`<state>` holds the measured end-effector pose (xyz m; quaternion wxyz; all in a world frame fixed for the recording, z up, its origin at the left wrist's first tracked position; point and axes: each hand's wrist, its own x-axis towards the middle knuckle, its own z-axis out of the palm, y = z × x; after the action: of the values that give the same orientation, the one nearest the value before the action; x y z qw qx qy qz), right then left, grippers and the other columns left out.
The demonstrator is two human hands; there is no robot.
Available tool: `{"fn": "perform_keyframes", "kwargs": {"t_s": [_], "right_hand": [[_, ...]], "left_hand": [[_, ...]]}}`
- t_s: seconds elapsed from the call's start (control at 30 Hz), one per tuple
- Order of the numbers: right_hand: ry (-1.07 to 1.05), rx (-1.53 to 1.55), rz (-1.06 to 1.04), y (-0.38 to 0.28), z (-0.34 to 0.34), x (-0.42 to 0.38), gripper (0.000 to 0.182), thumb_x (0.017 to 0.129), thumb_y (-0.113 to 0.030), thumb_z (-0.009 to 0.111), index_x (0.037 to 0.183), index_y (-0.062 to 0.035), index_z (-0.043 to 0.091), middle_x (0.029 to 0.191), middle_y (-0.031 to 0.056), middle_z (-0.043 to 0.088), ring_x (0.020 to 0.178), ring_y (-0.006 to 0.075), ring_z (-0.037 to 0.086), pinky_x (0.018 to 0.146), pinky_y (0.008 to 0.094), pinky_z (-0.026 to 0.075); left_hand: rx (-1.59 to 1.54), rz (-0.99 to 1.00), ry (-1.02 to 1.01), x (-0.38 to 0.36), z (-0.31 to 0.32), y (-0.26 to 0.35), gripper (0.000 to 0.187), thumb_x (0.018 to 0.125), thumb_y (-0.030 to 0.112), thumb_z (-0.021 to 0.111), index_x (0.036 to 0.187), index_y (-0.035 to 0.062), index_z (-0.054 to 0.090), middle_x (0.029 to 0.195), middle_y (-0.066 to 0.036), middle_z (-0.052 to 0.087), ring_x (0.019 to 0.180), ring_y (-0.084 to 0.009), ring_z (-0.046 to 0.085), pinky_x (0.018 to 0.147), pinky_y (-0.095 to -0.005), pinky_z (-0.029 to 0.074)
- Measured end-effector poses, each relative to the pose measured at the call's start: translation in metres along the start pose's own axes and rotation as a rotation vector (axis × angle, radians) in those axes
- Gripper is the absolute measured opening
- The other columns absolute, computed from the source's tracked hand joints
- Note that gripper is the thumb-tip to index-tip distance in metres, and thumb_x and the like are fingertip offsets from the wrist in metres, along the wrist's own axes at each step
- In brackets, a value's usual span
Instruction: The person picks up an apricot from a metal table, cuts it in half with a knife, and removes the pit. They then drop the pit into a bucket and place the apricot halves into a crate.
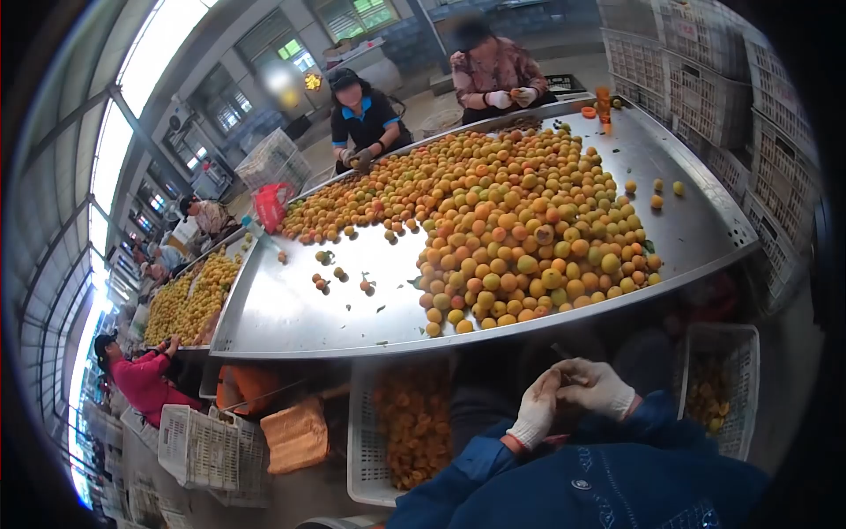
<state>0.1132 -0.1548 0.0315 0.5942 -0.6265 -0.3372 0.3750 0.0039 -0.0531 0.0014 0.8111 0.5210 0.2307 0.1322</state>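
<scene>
My left hand (535, 411), in a white knit glove with a soiled fingertip area, is closed near my lap below the table edge. Close against it, my right hand (597, 388) wears a matching glove, its fingers curled and pressed together. A thin dark sliver (560, 351) pokes out above the right fingers; its kind is too small to tell. What lies between the fingers is hidden. In front of both hands, a big heap of orange-yellow apricots (529, 238) covers much of the metal table (291, 304).
A white crate (359, 441) of halved apricots stands left of my legs, another crate (749, 379) to my right. Two people work across the table. An orange bottle (603, 106) stands at the far right, a red bag (271, 207) at the left. Stacked crates (705, 79) line the right.
</scene>
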Motion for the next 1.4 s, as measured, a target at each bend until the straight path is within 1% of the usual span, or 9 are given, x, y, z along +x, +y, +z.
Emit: {"fn": "perform_keyframes", "kwargs": {"t_s": [0.17,0.43,0.47,0.6,0.77,1.0,1.1,1.13,1.4], "right_hand": [[-0.05,0.041,0.014,0.01,0.001,-0.008,0.027,0.084,-0.006,0.066,0.11,-0.0033,0.062,0.093,0.0058,0.069,0.085,0.007,0.061,0.076,0.0245,0.051],[0.376,-0.012,-0.161,0.036,0.005,0.012,0.01,0.085,-0.007,0.066,0.092,-0.0037,0.059,0.075,0.0002,0.06,0.069,0.0056,0.055,0.063,0.0235,0.048],[0.398,0.095,-0.004,0.033,0.002,0.018,0.011,0.085,-0.008,0.067,0.09,-0.0038,0.059,0.075,0.0011,0.059,0.068,0.0051,0.054,0.061,0.0225,0.047],[0.417,0.009,0.071,0.008,-0.006,0.028,0.019,0.085,-0.01,0.068,0.099,-0.0036,0.056,0.067,0.0008,0.055,0.053,0.008,0.052,0.051,0.0233,0.045],[0.252,0.663,0.329,0.015,-0.003,0.014,0.02,0.087,-0.008,0.062,0.104,-0.0042,0.054,0.057,0.0032,0.05,0.04,0.0119,0.045,0.04,0.0267,0.04],[-0.007,0.533,0.55,0.016,0.015,-0.007,0.014,0.089,-0.014,0.061,0.097,-0.005,0.053,0.056,0.003,0.05,0.04,0.0122,0.046,0.037,0.0274,0.037],[-0.011,0.321,0.266,-0.023,-0.008,0.046,0.028,0.096,-0.031,0.051,0.078,-0.0091,0.051,0.049,0.0011,0.047,0.036,0.0115,0.045,0.034,0.0278,0.032],[-0.06,0.499,0.271,-0.016,-0.018,0.075,0.035,0.097,-0.036,0.047,0.074,-0.0098,0.049,0.048,0.0002,0.044,0.035,0.011,0.041,0.034,0.0281,0.031],[-0.013,0.419,0.27,-0.086,-0.024,0.161,0.027,0.097,-0.029,0.053,0.076,-0.013,0.046,0.057,-0.003,0.041,0.04,0.0087,0.037,0.038,0.027,0.031]], "left_hand": [[-0.166,-0.15,-0.059,-0.003,-0.001,-0.007,0.037,0.104,0.034,0.04,0.115,0.0047,0.058,0.094,-0.003,0.064,0.083,-0.01,0.059,0.073,-0.0227,0.049],[-0.022,-0.092,0.053,-0.003,-0.006,-0.011,0.029,0.1,0.031,0.049,0.111,0.0051,0.059,0.079,-0.001,0.056,0.064,-0.0106,0.056,0.06,-0.0233,0.047],[0.037,-0.128,0.071,-0.006,-0.008,-0.007,0.029,0.099,0.03,0.05,0.109,0.0051,0.059,0.077,0.0,0.054,0.061,-0.0087,0.053,0.055,-0.0225,0.044],[-0.101,-0.117,0.121,-0.007,-0.013,0.002,0.023,0.096,0.02,0.052,0.111,0.0033,0.057,0.073,-0.003,0.053,0.058,-0.0132,0.055,0.051,-0.0243,0.044],[-0.08,-0.107,0.13,-0.002,-0.027,-0.004,0.023,0.097,0.017,0.049,0.115,0.0037,0.055,0.074,-0.005,0.055,0.059,-0.0145,0.057,0.051,-0.0259,0.045],[-0.13,-0.075,0.203,0.013,-0.046,0.008,0.025,0.097,0.022,0.052,0.114,0.004,0.055,0.073,-0.005,0.056,0.058,-0.0138,0.058,0.049,-0.0242,0.045],[-0.132,-0.045,0.27,0.008,-0.054,0.017,0.026,0.097,0.024,0.053,0.112,0.0025,0.055,0.07,-0.004,0.054,0.056,-0.0142,0.057,0.047,-0.0233,0.044],[-0.143,-0.054,0.258,0.006,-0.056,0.019,0.026,0.097,0.024,0.053,0.111,0.0023,0.055,0.07,-0.004,0.054,0.056,-0.0144,0.057,0.048,-0.024,0.044],[-0.132,-0.032,0.345,-0.005,-0.08,0.022,0.024,0.096,0.02,0.054,0.11,0.0021,0.056,0.068,-0.004,0.052,0.055,-0.0137,0.052,0.048,-0.0262,0.042]]}}
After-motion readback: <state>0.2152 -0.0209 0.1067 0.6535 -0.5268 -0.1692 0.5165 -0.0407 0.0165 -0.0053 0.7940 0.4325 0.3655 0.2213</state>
